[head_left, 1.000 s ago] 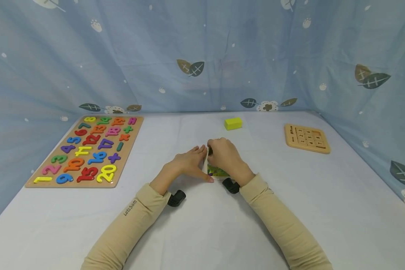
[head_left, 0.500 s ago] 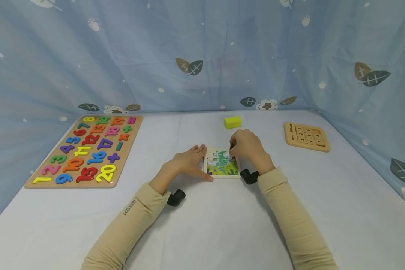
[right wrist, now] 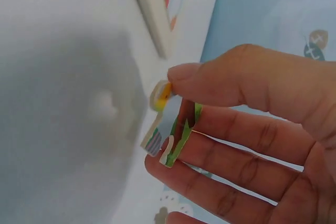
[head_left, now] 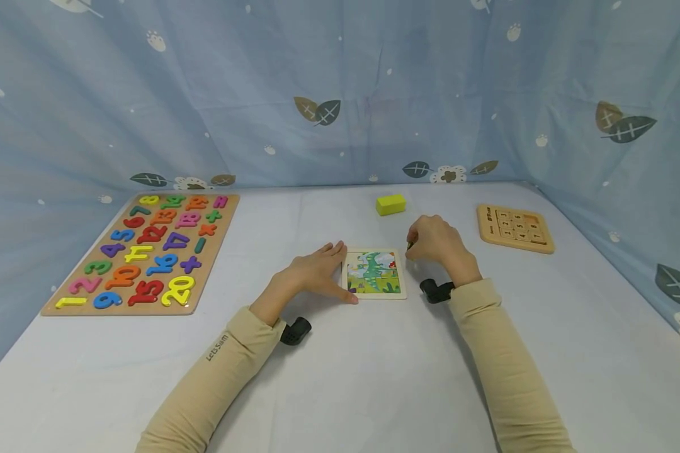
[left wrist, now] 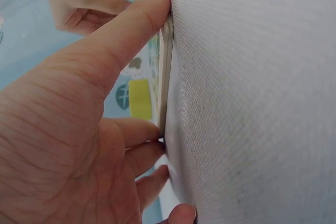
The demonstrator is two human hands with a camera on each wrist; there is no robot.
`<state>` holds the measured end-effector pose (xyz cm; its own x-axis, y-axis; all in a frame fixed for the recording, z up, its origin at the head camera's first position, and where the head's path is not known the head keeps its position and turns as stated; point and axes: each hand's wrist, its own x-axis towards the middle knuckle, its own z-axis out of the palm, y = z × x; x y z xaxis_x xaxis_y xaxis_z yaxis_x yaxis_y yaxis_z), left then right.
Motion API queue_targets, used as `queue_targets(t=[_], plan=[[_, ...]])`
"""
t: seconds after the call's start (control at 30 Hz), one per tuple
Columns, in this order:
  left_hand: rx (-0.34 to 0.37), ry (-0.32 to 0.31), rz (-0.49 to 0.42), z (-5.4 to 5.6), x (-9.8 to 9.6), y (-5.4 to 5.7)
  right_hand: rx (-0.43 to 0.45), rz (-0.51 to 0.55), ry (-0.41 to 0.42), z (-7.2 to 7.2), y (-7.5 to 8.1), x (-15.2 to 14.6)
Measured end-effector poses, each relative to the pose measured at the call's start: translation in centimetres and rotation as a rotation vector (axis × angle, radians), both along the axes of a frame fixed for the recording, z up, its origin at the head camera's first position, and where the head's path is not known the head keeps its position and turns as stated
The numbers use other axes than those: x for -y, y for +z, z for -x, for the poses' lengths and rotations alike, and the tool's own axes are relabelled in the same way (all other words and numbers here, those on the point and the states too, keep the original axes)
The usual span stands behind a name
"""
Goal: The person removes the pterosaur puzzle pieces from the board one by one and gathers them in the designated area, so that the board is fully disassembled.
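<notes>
A small square jigsaw puzzle (head_left: 374,277) with a green dinosaur picture and a pale wooden rim lies on the table before me. My left hand (head_left: 317,274) rests at its left side, thumb by the near corner and fingertips by the far one. In the left wrist view, the thumb (left wrist: 139,22) lies along the board's edge (left wrist: 166,77). Just off the puzzle's right side, my right hand (head_left: 437,240) pinches a puzzle piece (right wrist: 169,114) between thumb and fingers. Blue, yellow, green and brown print shows on that piece; the fingers partly cover it.
Behind the puzzle stands a yellow-green block (head_left: 391,204). A wooden board of colourful numbers (head_left: 204,292) lies at the left, and a wooden sliding number puzzle (head_left: 490,234) at the far right. A patterned blue curtain (head_left: 340,94) hangs along the table's back.
My right hand has moved rightward from over the puzzle's left part to beyond its right side, uncovering the dinosaur picture. The left hand has stayed at the board's edge.
</notes>
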<state>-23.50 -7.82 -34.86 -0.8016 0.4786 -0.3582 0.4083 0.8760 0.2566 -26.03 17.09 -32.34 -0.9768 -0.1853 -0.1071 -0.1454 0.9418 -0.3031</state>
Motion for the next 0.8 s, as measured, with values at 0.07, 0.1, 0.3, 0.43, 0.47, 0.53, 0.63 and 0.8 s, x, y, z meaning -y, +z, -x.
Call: queue_targets(t=[0.07, 0.1, 0.3, 0.43, 0.47, 0.53, 0.63, 0.8], plan=[[0.001, 0.0, -0.001, 0.0, 0.02, 0.0, 0.006, -0.009, -0.002, 0.01, -0.06, -0.2], [0.003, 0.0, -0.002, 0.01, 0.03, 0.01, 0.009, -0.012, -0.003, 0.01, -0.12, -0.29], [0.005, 0.001, -0.005, -0.02, 0.02, 0.05, 0.022, -0.031, -0.008, 0.08, -0.5, -0.65], [0.006, 0.003, 0.001, -0.01, -0.02, 0.05, 0.026, -0.039, -0.009, 0.14, -0.64, -0.72], [0.005, 0.004, 0.002, -0.01, -0.03, 0.05, 0.025, -0.04, -0.009, 0.13, -0.64, -0.72], [0.006, 0.005, 0.005, -0.01, -0.04, 0.04, 0.025, -0.036, -0.007, 0.13, -0.66, -0.75], [0.005, 0.005, 0.004, -0.02, -0.06, 0.05, 0.032, -0.025, -0.008, 0.09, -0.67, -0.77], [0.004, 0.005, 0.005, -0.01, -0.08, 0.05, 0.048, -0.013, -0.015, -0.02, -0.67, -0.78]])
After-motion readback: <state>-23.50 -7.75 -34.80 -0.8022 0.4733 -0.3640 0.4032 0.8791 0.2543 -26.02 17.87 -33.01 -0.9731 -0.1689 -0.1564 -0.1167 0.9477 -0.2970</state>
